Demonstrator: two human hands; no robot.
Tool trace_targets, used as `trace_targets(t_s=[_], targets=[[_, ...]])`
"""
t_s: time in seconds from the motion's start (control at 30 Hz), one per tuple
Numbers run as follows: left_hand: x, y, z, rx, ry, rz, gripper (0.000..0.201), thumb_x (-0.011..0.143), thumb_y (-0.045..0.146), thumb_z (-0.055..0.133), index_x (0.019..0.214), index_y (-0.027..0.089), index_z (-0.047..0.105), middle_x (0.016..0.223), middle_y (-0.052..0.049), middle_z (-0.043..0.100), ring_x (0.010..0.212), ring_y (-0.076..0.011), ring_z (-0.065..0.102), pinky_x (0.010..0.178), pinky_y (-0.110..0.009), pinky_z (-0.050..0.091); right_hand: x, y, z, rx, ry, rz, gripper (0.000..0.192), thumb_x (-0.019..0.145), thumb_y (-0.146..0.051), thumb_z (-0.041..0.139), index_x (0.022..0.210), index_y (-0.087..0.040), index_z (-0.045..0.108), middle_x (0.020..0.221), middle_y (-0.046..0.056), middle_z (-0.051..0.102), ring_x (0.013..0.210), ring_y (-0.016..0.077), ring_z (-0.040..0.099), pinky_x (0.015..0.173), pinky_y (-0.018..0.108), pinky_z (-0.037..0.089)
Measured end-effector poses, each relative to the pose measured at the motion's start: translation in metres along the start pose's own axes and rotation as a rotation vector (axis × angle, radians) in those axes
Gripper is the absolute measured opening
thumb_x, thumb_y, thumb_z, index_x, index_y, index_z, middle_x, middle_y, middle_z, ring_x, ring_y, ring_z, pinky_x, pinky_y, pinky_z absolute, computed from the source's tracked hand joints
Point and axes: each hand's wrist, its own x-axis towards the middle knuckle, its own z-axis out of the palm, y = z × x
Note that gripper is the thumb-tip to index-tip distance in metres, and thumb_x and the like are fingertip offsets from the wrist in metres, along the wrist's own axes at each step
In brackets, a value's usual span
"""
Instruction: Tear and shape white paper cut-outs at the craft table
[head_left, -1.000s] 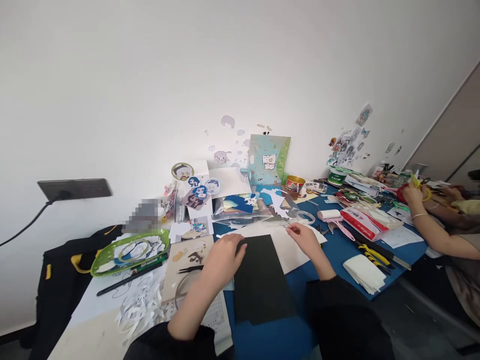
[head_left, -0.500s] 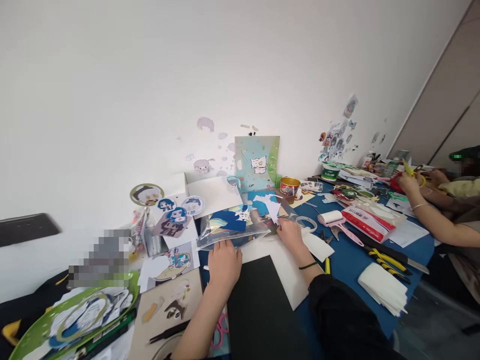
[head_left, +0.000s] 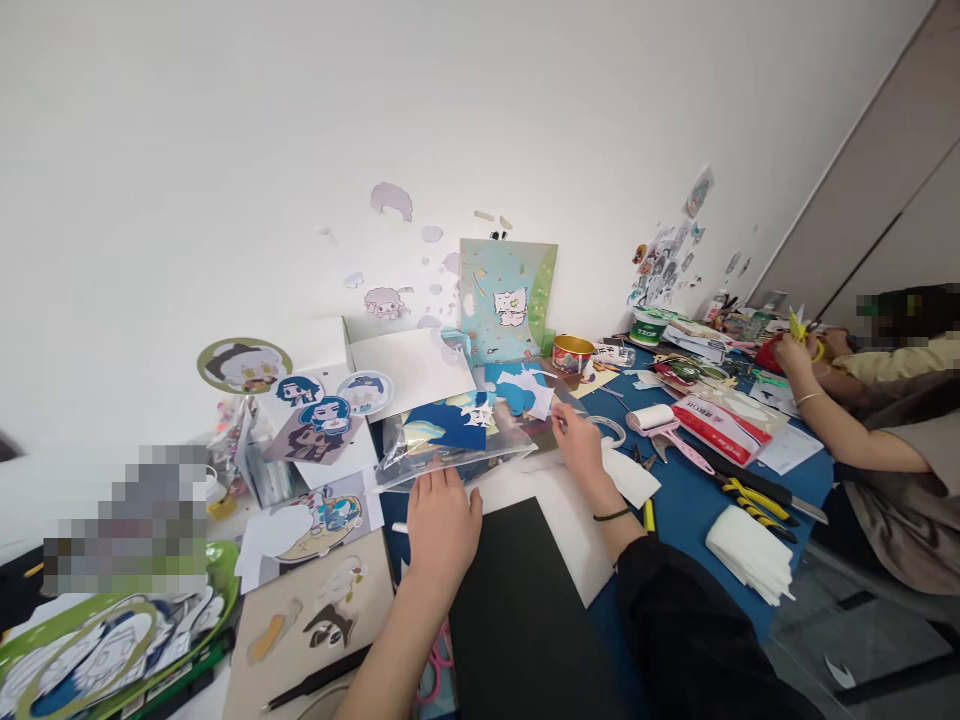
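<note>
My left hand (head_left: 442, 515) lies with its fingers stretched over the near edge of a clear plastic bag (head_left: 491, 462), on which blue and cream paper pieces (head_left: 442, 422) rest. To the right, my right hand (head_left: 580, 448) is half curled beside a white paper scrap (head_left: 538, 398) and blue paper, its fingertips slightly apart; I see nothing clearly held in it. Below the hands, a black sheet (head_left: 525, 620) covers part of a white sheet (head_left: 574, 535). Pink scissor handles (head_left: 435, 665) show partly under my left forearm.
At left are character cutouts (head_left: 326, 415) and a green tray (head_left: 221, 570) of paper pieces. A red-gold tin (head_left: 572, 352), tape roll (head_left: 609, 430), pink lint roller (head_left: 686, 445), yellow-black pliers (head_left: 757, 500) and tissues (head_left: 750, 553) lie right. A co-worker's hand (head_left: 795, 355) holds yellow scissors.
My view has shifted and tilted slightly. My right hand has moved a little up and left around the white scrap, which now lies differently. My left hand stays on the bag's edge.
</note>
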Motion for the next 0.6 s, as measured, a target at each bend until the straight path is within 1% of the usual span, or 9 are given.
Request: trace_targets(t_s=[0.07, 0.1, 0.2, 0.3, 0.4, 0.47, 0.53, 0.6], targets=[[0.0, -0.001, -0.003, -0.005, 0.012, -0.002, 0.047, 0.087, 0.026, 0.045, 0.123, -0.002, 0.056, 0.13, -0.025, 0.055, 0.117, -0.0345, 0.053, 0.098, -0.043, 0.041, -0.002, 0.001, 0.0, 0.096, -0.016, -0.022, 0.023, 0.086, -0.023, 0.048, 0.1, -0.02, 0.066, 0.097, 0.006, 0.072, 0.088, 0.0208, 0.067, 0.077, 0.028, 0.046], [0.0, -0.001, -0.004, -0.007, 0.017, -0.003, 0.047, 0.087, 0.026, 0.045, 0.123, -0.002, 0.055, 0.129, -0.025, 0.055, 0.116, -0.0345, 0.054, 0.098, -0.043, 0.041, -0.004, 0.004, -0.001, 0.135, -0.014, -0.011, 0.024, 0.087, -0.025, 0.046, 0.099, -0.02, 0.066, 0.099, 0.006, 0.072, 0.09, 0.0205, 0.067, 0.077, 0.028, 0.047], [0.001, -0.002, -0.006, -0.009, 0.029, 0.004, 0.047, 0.087, 0.026, 0.045, 0.124, -0.002, 0.055, 0.128, -0.024, 0.057, 0.115, -0.0342, 0.054, 0.099, -0.043, 0.041, -0.007, 0.017, -0.007, 0.193, -0.008, 0.095, 0.029, 0.087, -0.027, 0.041, 0.098, -0.017, 0.065, 0.099, 0.009, 0.072, 0.091, 0.0215, 0.067, 0.077, 0.03, 0.049], [0.002, -0.001, -0.005, 0.002, 0.029, 0.014, 0.045, 0.087, 0.026, 0.046, 0.121, -0.001, 0.057, 0.129, -0.025, 0.056, 0.116, -0.0342, 0.054, 0.099, -0.043, 0.041, -0.006, 0.027, -0.006, 0.188, -0.05, 0.22, 0.028, 0.08, -0.033, 0.052, 0.096, -0.014, 0.065, 0.096, 0.011, 0.072, 0.089, 0.0238, 0.066, 0.076, 0.032, 0.049], [0.002, -0.001, -0.004, 0.014, 0.026, 0.02, 0.044, 0.087, 0.026, 0.046, 0.12, -0.001, 0.058, 0.13, -0.025, 0.055, 0.116, -0.0343, 0.054, 0.098, -0.043, 0.041, 0.001, 0.025, 0.002, 0.157, -0.113, 0.329, 0.04, 0.069, -0.043, 0.064, 0.096, -0.012, 0.065, 0.091, 0.013, 0.071, 0.086, 0.0283, 0.066, 0.071, 0.035, 0.048], [0.002, -0.002, -0.004, 0.018, 0.03, 0.023, 0.044, 0.087, 0.026, 0.046, 0.12, -0.001, 0.058, 0.13, -0.025, 0.055, 0.116, -0.0343, 0.054, 0.098, -0.043, 0.041, 0.007, 0.02, 0.008, 0.142, -0.149, 0.382, 0.043, 0.063, -0.042, 0.07, 0.094, -0.013, 0.066, 0.089, 0.012, 0.071, 0.085, 0.0292, 0.066, 0.068, 0.034, 0.047], [0.002, -0.003, -0.005, 0.021, 0.033, 0.023, 0.045, 0.087, 0.027, 0.045, 0.12, -0.001, 0.058, 0.129, -0.025, 0.056, 0.115, -0.0344, 0.055, 0.098, -0.043, 0.041, 0.011, 0.017, 0.013, 0.141, -0.178, 0.417, 0.039, 0.059, -0.038, 0.072, 0.089, -0.015, 0.066, 0.087, 0.009, 0.071, 0.083, 0.0275, 0.066, 0.065, 0.032, 0.045], [0.003, -0.004, -0.005, 0.024, 0.031, 0.02, 0.045, 0.088, 0.027, 0.045, 0.12, -0.001, 0.058, 0.129, -0.025, 0.056, 0.115, -0.0347, 0.055, 0.098, -0.043, 0.042, 0.013, 0.015, 0.015, 0.154, -0.2, 0.434, 0.031, 0.058, -0.036, 0.072, 0.082, -0.018, 0.065, 0.083, 0.007, 0.071, 0.079, 0.0245, 0.066, 0.062, 0.029, 0.044]])
